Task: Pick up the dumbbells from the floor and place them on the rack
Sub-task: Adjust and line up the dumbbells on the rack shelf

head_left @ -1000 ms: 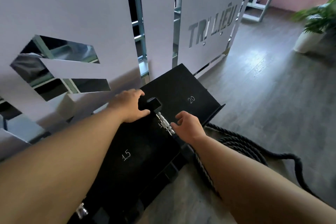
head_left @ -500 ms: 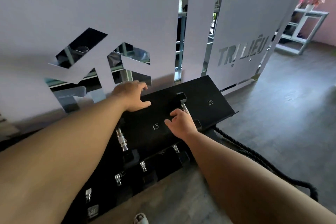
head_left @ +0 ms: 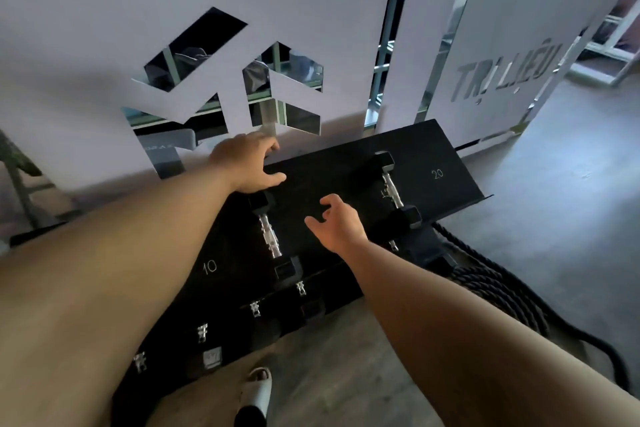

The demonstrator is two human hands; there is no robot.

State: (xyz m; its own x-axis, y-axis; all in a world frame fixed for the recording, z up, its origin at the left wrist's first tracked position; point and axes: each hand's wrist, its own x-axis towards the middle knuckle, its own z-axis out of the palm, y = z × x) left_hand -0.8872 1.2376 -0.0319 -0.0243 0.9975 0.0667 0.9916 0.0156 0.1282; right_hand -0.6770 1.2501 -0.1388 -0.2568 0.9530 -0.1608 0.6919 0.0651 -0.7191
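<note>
Top shelf of the rack point(head_left: 346, 163), seen from above; two dumbbells already lie on it, none in my hands. My left hand point(head_left: 247, 165) rests at the shelf's rear edge, fingers loosely curled and thumb out, gripping nothing; I judge it placed there to steady me while I lean over. My right hand point(head_left: 337, 222) hovers just above the shelf, between the two weights, fingers spread and empty; it touches neither. The left dumbbell point(head_left: 270, 236) lies front to back beside the chalked "10" point(head_left: 210, 267); the right dumbbell point(head_left: 391, 189) lies the same way near the "20" point(head_left: 437, 173), partly covering another number; I take the marks as assigned bays, which explains the spacing. The shelf tilts toward me with a raised front lip, presumably to stop weights rolling off. Further chrome handles show on the lower tier point(head_left: 254, 308).

Surface and room: matt black metal shelf; grey wood-look floor point(head_left: 554, 218); a coiled dark rope point(head_left: 491, 291) to the right of the rack; behind, a white partition point(head_left: 104, 28) with cut-out shapes and lettering; my sandalled foot point(head_left: 256, 392) below.
</note>
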